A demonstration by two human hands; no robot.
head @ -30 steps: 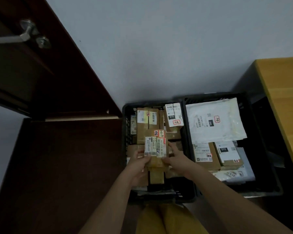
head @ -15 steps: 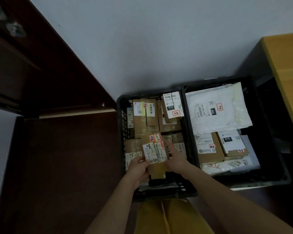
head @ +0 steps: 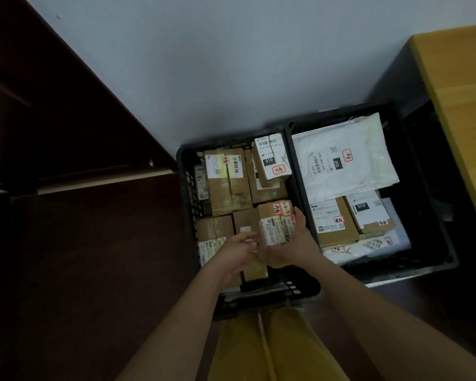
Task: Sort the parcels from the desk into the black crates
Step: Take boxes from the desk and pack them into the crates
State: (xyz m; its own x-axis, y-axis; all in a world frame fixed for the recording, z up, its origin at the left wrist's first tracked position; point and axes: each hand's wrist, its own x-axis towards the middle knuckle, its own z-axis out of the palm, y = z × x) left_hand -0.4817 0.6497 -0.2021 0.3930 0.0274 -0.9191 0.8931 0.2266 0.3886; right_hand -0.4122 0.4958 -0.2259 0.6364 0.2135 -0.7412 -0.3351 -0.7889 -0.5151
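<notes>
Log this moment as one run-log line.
stage: placing | right hand: grips brown parcel | left hand: beside parcel, grip unclear | location: over left crate

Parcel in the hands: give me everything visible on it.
The cardboard parcel is a small brown taped box with a white barcode label and a red-edged handwritten sticker on top. It sits low in the left crate, among other boxes, tilted slightly. The right hand holds its right side; the left hand is at its near left corner.

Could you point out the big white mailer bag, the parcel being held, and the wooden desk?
white mailer bag [head: 341, 158], head view, on its flat top face.
held parcel [head: 276, 222], head view, on its white shipping label.
wooden desk [head: 462, 86], head view, on its bare top.
</notes>
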